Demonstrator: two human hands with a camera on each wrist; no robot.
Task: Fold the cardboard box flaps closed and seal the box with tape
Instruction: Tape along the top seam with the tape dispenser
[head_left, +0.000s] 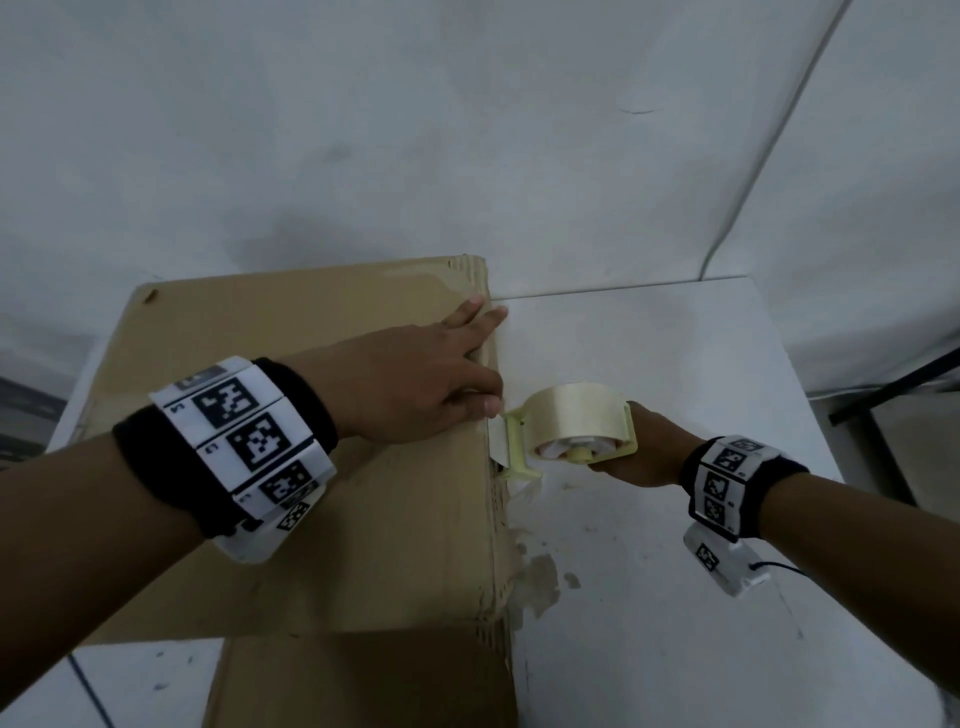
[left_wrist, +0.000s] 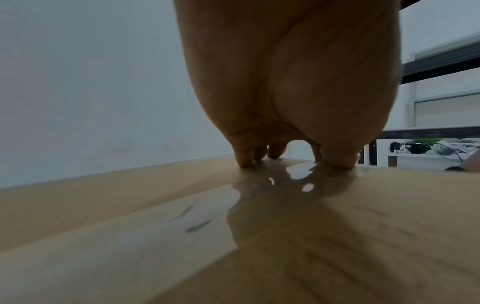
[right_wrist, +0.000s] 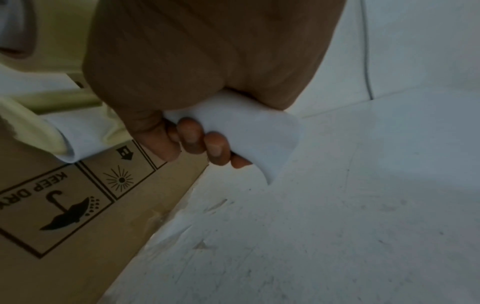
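Observation:
A brown cardboard box (head_left: 311, 493) stands on the white table, its top flaps down and a glossy strip of clear tape (left_wrist: 197, 207) running across the top. My left hand (head_left: 415, 384) lies flat on the box top at its right edge, fingers straight, pressing the tape (left_wrist: 335, 158). My right hand (head_left: 639, 447) grips the white handle (right_wrist: 246, 127) of a pale yellow tape dispenser (head_left: 571, 431), held against the box's right side just below the top edge. A short stretch of tape runs from the dispenser to the edge by my left thumb.
The white table (head_left: 675, 571) extends right of the box, scuffed and with tape scraps (head_left: 540, 577) near the box's base. A white wall stands behind. A dark metal frame (head_left: 893, 389) sits at the far right. The box side (right_wrist: 64, 205) carries "KEEP DRY" markings.

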